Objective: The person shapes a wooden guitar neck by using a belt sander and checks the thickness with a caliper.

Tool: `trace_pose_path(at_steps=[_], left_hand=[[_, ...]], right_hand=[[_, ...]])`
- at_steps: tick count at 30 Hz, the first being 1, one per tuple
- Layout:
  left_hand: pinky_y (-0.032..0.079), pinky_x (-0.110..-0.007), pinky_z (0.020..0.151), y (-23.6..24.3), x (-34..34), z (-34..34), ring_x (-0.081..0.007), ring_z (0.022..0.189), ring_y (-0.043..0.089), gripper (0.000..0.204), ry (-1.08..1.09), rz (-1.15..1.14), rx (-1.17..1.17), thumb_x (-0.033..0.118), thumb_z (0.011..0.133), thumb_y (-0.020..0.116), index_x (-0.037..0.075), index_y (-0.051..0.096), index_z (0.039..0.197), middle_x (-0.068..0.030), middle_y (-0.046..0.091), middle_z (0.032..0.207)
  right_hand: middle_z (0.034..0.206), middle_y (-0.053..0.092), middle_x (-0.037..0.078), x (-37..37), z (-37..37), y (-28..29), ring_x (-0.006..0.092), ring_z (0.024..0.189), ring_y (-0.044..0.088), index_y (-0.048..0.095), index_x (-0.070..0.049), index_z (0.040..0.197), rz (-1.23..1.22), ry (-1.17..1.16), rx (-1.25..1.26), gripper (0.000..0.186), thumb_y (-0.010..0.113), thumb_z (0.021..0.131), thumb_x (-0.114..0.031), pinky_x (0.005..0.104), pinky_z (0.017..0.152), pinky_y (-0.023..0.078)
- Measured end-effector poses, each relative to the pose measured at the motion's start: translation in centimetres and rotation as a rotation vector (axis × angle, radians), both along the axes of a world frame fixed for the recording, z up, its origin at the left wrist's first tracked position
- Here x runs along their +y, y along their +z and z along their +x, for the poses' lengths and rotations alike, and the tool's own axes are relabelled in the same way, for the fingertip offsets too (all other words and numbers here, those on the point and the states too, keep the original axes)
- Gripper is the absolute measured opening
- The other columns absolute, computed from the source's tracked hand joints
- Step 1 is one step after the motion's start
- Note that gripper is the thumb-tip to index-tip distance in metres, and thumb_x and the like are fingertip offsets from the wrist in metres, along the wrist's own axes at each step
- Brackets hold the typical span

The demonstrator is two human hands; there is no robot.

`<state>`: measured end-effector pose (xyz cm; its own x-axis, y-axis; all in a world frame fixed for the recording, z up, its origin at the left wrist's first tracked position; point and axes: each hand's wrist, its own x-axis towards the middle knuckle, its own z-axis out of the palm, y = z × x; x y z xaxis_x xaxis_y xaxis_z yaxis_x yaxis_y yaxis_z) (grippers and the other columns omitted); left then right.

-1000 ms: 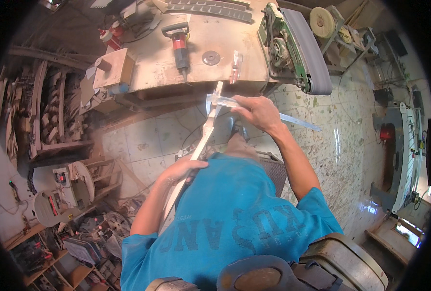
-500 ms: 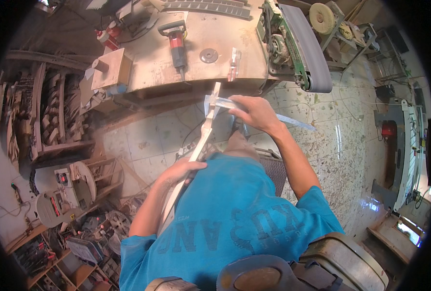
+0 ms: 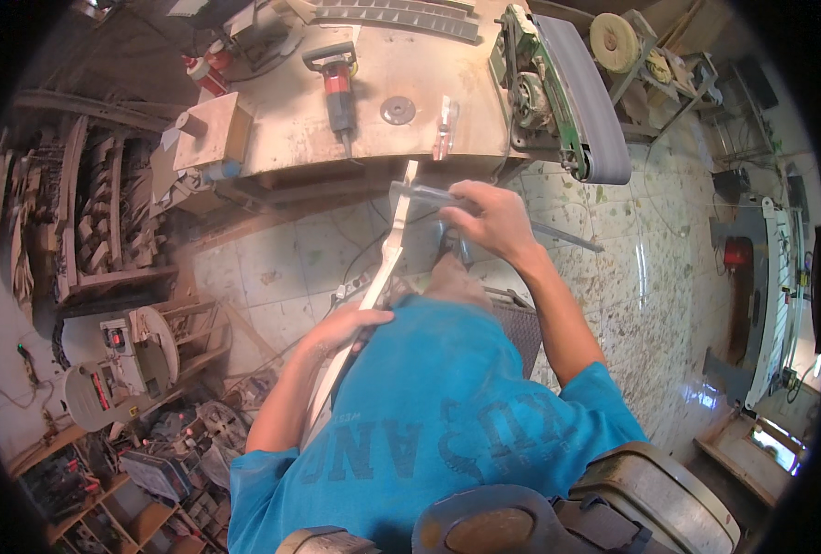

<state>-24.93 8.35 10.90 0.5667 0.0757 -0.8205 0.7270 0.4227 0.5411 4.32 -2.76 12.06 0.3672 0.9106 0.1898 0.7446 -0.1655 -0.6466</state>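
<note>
wood strip (image 3: 385, 268) braced on my lap, flat metal file (image 3: 503, 214) across its tip.
left hand (image 3: 341, 331) fingers clamped on strip, right hand (image 3: 489, 217) fingers clamped on file; shaping looks unfinished.

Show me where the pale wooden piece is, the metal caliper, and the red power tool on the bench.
pale wooden piece (image 3: 390, 258), head view, on its shaft above the left hand.
metal caliper (image 3: 420, 191), head view, on its beam left of the right hand.
red power tool (image 3: 337, 85), head view, on its red body.
</note>
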Motion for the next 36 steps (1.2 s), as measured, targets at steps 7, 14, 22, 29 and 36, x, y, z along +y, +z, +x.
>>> trace_pose_path(at_steps=[7, 14, 22, 29, 36], left_hand=[[0.030, -0.024, 0.040, 0.2, 0.3, 0.0, -0.0062, 0.048, 0.040, 0.031, 0.028, -0.044, 0.030, 0.033, 0.088, 0.070, 0.005, 0.057, 0.093, 0.0031, 0.045, 0.063], [0.031, -0.022, 0.039, 0.0, -0.2, -0.5, -0.0056, 0.044, 0.041, 0.037, 0.051, -0.048, 0.007, 0.041, 0.086, 0.072, 0.007, 0.057, 0.089, 0.0031, 0.049, 0.063], [0.031, -0.023, 0.040, 0.1, 0.3, 0.1, -0.0061, 0.047, 0.043, 0.039, -0.038, -0.001, -0.057, 0.041, 0.084, 0.073, 0.005, 0.058, 0.090, 0.0016, 0.050, 0.066], [0.037, -0.024, 0.049, 0.4, 0.4, 0.2, -0.0088, 0.064, 0.050, 0.044, -0.078, 0.023, -0.050, 0.039, 0.084, 0.072, 0.001, 0.059, 0.102, -0.0018, 0.054, 0.080], [0.035, -0.025, 0.045, -1.6, 0.4, -0.7, -0.0090, 0.056, 0.050, 0.042, -0.086, 0.050, -0.034, 0.031, 0.087, 0.069, 0.001, 0.060, 0.114, -0.0013, 0.056, 0.074]], right_hand=[[0.089, 0.071, 0.017, -0.3, 0.1, 2.8, 0.0362, 0.074, 0.070, 0.063, -0.008, 0.120, 0.034, -0.277, -0.268, 0.027, 0.058, 0.094, -0.015, 0.0437, 0.063, 0.055], [0.094, 0.071, 0.019, -4.1, 2.9, -0.2, 0.0396, 0.086, 0.069, 0.060, -0.015, 0.131, -0.188, -0.343, -0.099, 0.036, 0.059, 0.097, -0.027, 0.0465, 0.071, 0.054], [0.085, 0.069, 0.010, -2.7, -1.3, 2.0, 0.0315, 0.074, 0.066, 0.058, -0.025, 0.138, -0.094, -0.094, -0.077, 0.049, 0.064, 0.093, -0.043, 0.0422, 0.065, 0.052], [0.072, 0.063, 0.008, -1.9, -2.0, 1.0, 0.0297, 0.062, 0.064, 0.063, -0.022, 0.129, -0.059, -0.053, -0.248, 0.042, 0.065, 0.092, -0.043, 0.0400, 0.055, 0.051], [0.078, 0.064, 0.011, -1.6, -1.6, 0.9, 0.0315, 0.067, 0.065, 0.065, -0.013, 0.120, -0.001, -0.005, -0.161, 0.038, 0.069, 0.090, -0.036, 0.0412, 0.058, 0.053]])
